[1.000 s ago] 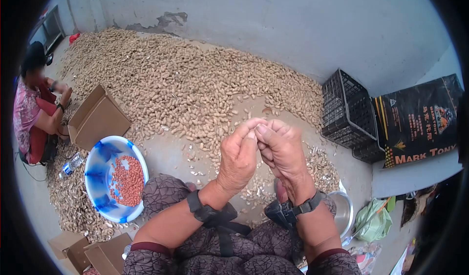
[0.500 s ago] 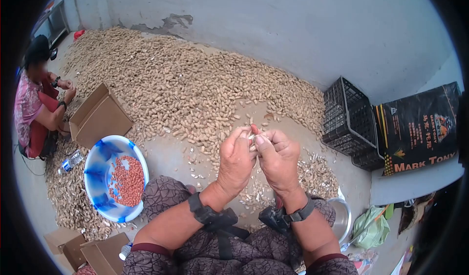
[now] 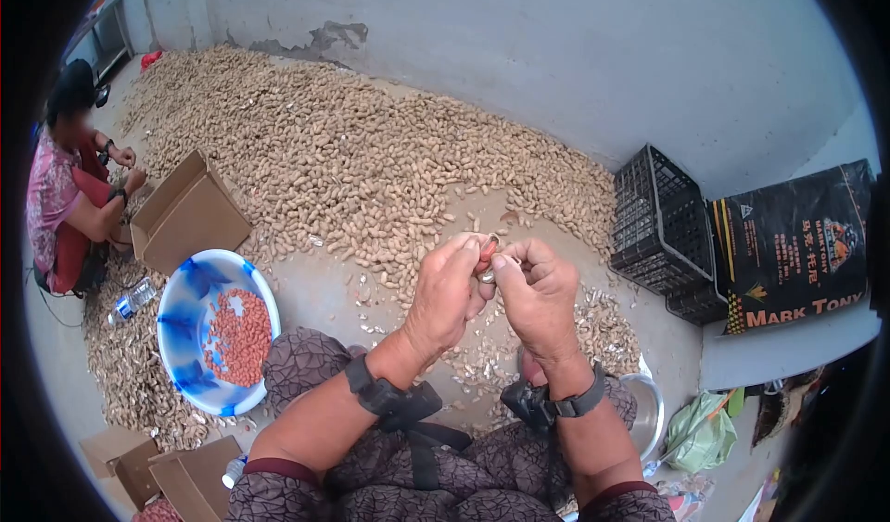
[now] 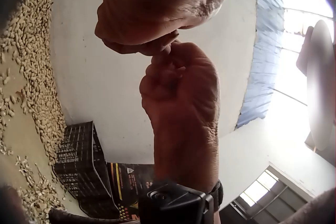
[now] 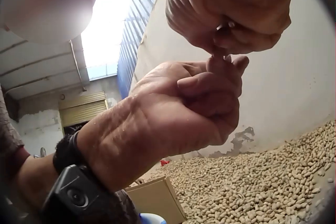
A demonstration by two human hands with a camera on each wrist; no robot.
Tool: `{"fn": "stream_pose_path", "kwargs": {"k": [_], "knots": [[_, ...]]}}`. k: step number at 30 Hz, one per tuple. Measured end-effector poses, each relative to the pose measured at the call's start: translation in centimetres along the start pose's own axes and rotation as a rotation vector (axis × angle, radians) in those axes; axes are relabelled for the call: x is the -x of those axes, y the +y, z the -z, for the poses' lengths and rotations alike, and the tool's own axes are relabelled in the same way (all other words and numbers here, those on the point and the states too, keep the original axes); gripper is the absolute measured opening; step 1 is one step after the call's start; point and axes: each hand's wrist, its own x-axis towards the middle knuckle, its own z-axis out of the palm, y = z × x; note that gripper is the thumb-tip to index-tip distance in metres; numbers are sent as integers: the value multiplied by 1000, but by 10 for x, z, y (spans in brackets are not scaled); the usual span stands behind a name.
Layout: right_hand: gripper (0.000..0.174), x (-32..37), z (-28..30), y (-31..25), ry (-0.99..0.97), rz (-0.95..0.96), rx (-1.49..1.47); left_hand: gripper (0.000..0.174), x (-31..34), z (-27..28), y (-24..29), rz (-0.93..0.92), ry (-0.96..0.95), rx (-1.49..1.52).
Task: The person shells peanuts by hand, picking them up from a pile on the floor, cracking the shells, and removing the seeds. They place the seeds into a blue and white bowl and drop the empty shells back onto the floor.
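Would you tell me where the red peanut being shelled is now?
In the head view, the red peanut is right of centre, between the fingers of the left hand and the right hand, left of the black crate.

Head view downward, wrist views nearer, fingers (image 3: 528,250) shared

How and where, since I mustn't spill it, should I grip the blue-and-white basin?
I'd grip the basin by its rim at two opposite sides, coming from above. It stands open side up, its rounded rim looks bare, and loose reddish kernels lie low inside, so a level, two-sided hold should spill least.
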Motion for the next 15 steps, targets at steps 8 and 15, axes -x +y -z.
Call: {"fn": "stream_pose_path", "kwargs": {"k": [8,15], "knots": [[3,1,3,-5,-12,51,235,25,-6,12,-4,89,-114,-126],[9,-8,19,-21,-110,-208,-56,21,-2,11,10,87,-196,-135]]}}
